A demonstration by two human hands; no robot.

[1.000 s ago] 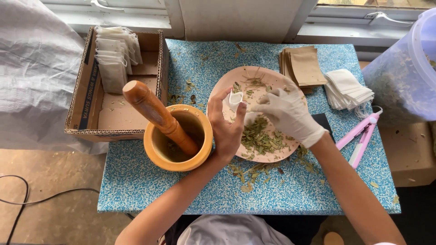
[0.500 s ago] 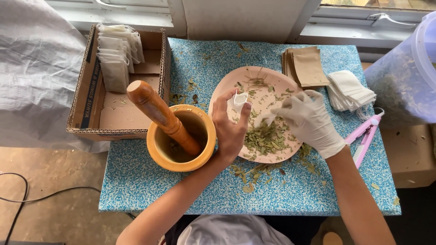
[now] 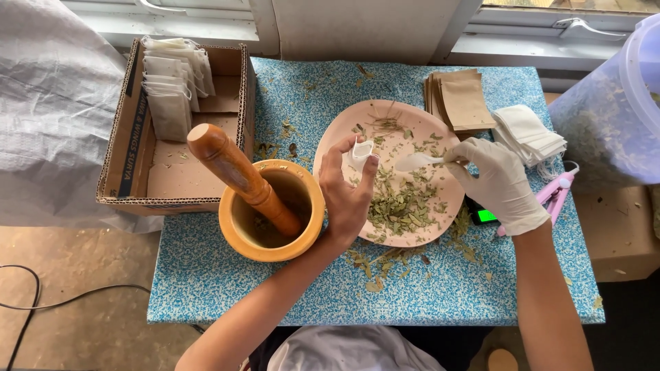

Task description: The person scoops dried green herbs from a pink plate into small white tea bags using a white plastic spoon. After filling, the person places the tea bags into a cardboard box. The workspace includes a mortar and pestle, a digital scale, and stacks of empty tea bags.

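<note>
My bare left hand (image 3: 347, 196) holds a small white tea bag (image 3: 359, 152) open-side up, over the left part of a pink plate (image 3: 340, 134). My right hand (image 3: 498, 182), in a white glove, pinches the handle of a white plastic spoon (image 3: 416, 161) whose bowl points at the bag. Dried green leaves (image 3: 399, 203) lie heaped on the plate below the spoon.
A wooden mortar (image 3: 234, 233) with a wooden pestle (image 3: 237, 172) stands left of the plate. A cardboard box (image 3: 130, 148) at the back left holds filled bags (image 3: 168, 86). Brown pouches (image 3: 460, 99), empty white bags (image 3: 529, 134), pink scissors (image 3: 557, 192) and a large plastic tub (image 3: 615, 110) lie right.
My right hand has lifted off the leaf heap and moved right and up, bringing the spoon level with the bag. My left hand has stayed with the bag.
</note>
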